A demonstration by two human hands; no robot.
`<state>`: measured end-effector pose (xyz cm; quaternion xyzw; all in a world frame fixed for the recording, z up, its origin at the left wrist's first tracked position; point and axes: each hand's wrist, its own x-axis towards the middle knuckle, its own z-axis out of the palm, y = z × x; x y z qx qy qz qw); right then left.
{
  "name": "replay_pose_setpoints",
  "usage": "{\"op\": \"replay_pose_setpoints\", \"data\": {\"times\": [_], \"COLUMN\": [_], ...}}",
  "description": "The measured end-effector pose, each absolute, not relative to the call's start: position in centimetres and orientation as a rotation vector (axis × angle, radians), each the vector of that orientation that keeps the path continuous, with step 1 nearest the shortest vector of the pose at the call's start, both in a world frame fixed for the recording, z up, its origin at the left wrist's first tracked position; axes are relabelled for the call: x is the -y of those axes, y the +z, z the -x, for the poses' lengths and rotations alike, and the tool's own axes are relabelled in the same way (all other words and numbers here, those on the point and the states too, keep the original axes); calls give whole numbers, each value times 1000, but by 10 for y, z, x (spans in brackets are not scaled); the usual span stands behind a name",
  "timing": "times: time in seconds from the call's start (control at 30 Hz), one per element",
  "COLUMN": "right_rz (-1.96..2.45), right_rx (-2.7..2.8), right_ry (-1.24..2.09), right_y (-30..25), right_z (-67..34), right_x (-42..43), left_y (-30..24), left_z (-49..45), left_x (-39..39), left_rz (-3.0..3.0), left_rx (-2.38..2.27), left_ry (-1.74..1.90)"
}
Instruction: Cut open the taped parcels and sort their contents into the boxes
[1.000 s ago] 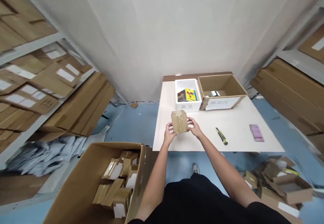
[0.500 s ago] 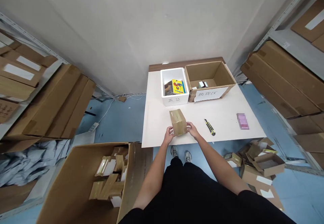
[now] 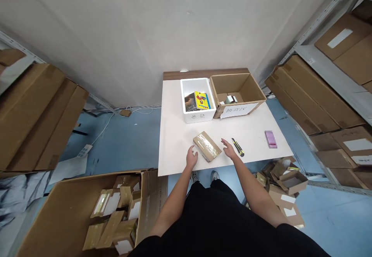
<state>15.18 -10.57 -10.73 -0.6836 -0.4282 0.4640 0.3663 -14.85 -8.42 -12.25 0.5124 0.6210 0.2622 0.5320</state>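
A taped cardboard box [image 3: 207, 146] lies flat and turned at an angle near the front edge of the white table [image 3: 171, 133]. My left hand [image 3: 192, 157] is beside the box's left edge, fingers apart; whether a fingertip touches the box I cannot tell. On the other side, my right hand [image 3: 228, 148] is open with fingers spread, between the box and a yellow-and-black utility knife [image 3: 238, 147]. Nothing is in that hand.
Behind stand a white bin [image 3: 199, 116] holding a yellow book [image 3: 202, 100] and a labelled carton [image 3: 255, 94] with small items. A pinkish-purple pixelated item [image 3: 271, 139] lies at right. A big carton [image 3: 66, 206] of parcels stands lower left; discarded boxes [image 3: 286, 195] lie lower right.
The box, earlier held between both hands and tipped up, now lies flat on the table, turned. My right hand has come off it and opened. The whole view has shifted slightly.
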Motion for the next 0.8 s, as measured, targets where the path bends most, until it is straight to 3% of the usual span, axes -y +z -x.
{"op": "replay_pose_setpoints", "data": {"times": [0.13,0.3,0.57,0.8], "right_rz": [1742,1614,2204,2430], "right_rx": [1228,1402,1573,1596], "right_ry": [1060,976,878,1121], "right_y": [-95,-90,-132,-173], "right_z": [-140,-143,-267,-321], "right_x": [103,88,111,117], "left_y": [-104,-91,-88,-89], "left_z": [136,114,82,58], "left_x": [60,41,48,33], "left_rz": [-1570,-1837,-2017,-1994], "left_rx": [-1424,-1485,-1705,-1715], "left_ry": [543,104,-386,-582]}}
